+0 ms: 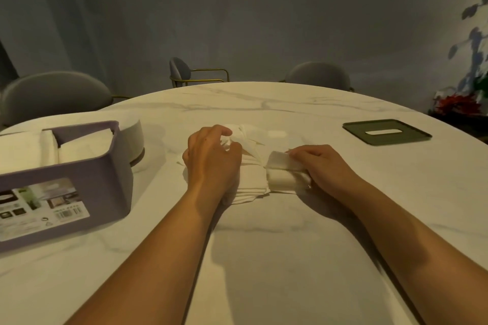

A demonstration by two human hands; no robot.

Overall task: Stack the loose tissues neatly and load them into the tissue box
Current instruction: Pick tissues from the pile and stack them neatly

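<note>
Left hand [211, 158]: fingers curled, crumpled tissue [233, 137] pinched atop tissue pile [250, 182] | right hand [317, 163]: folded tissue wad [284, 173] gripped at pile's 3 o'clock edge | tissue box [79, 179] seen at 9 o'clock, tissues inside | green lid [386, 131] laid at 2 o'clock on table [264, 258]

Table [290, 232]: smooth white stone-look top with grey veins and a soft sheen. Tissues [252, 179]: thin white paper, matt, creased and layered. Tissue box [111, 174]: smooth lilac plastic, matt, bearing a glossy printed label [39, 203]. Lid [412, 130]: dark green, matt, smooth. Chair [181, 68]: grey cloth back, brass-coloured metal frame [211, 70].
</note>
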